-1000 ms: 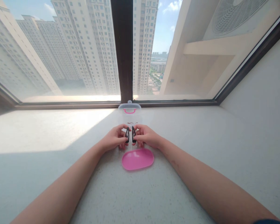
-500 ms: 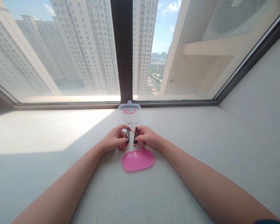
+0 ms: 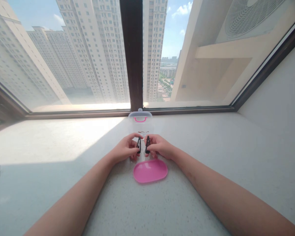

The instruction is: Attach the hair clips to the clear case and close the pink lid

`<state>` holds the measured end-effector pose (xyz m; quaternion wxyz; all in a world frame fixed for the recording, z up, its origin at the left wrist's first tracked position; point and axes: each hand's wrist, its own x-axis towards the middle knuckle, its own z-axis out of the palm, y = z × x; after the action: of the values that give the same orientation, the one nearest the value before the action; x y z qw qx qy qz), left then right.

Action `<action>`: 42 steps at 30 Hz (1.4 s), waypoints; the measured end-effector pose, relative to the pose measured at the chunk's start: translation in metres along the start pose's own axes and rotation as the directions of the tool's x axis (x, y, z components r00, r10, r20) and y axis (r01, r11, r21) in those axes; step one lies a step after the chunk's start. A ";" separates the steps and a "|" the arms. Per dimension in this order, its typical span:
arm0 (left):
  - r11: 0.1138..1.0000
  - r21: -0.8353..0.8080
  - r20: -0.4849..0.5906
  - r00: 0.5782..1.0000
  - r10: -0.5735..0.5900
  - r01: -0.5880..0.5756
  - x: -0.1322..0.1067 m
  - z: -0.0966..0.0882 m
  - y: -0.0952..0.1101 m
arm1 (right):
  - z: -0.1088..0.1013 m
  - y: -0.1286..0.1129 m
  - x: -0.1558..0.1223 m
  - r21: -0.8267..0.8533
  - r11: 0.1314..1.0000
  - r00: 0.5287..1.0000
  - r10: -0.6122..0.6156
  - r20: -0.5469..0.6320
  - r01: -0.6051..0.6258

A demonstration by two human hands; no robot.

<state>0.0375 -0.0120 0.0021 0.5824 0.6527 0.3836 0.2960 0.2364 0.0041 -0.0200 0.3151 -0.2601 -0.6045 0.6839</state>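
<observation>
Between the thumb and fingers of my left hand (image 3: 127,148) is a black snap hair clip (image 3: 139,145), held upright. My right hand (image 3: 161,146) pinches a second black hair clip (image 3: 147,145), also upright. A narrow gap separates the two clips. Just below my hands lies a shallow pink oval tray (image 3: 150,171) with nothing in it. Beyond my fingers stands a clear plastic box (image 3: 140,115) with a pink handle; its near part is partly hidden by my hands, and small dark thin things show near it.
All of this rests on a pale speckled sill (image 3: 147,209). A dark window frame (image 3: 136,59) rises behind the box, with tall buildings outside. A white wall (image 3: 280,88) bounds the right side. Sunlight falls on the sill's left part.
The whole view has shifted slightly, so everything appears a little further right and lower. Both hands keep the same hold on the clips; the tray and box stay put.
</observation>
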 end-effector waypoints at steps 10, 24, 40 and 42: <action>1.000 0.011 0.008 1.000 0.002 -0.002 0.000 0.000 0.000 | 0.004 -0.005 0.000 -0.031 0.999 1.000 0.010 -0.029 -0.011; 0.999 -0.031 0.029 1.000 0.011 -0.010 0.003 -0.001 -0.007 | 0.000 -0.001 -0.001 -0.128 0.992 1.000 0.017 -0.002 -0.017; 0.998 -0.057 0.024 1.000 -0.004 0.006 0.004 -0.001 -0.006 | -0.002 0.002 0.000 -0.133 0.991 1.000 0.025 0.003 -0.024; 0.999 -0.054 0.023 1.000 -0.002 0.004 0.004 -0.001 -0.006 | -0.002 0.003 0.001 -0.130 0.991 1.000 0.021 0.005 -0.020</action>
<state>0.0376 -0.0078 -0.0040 0.6045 0.6395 0.3698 0.2980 0.2375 0.0061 -0.0228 0.2885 -0.2840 -0.6461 0.6470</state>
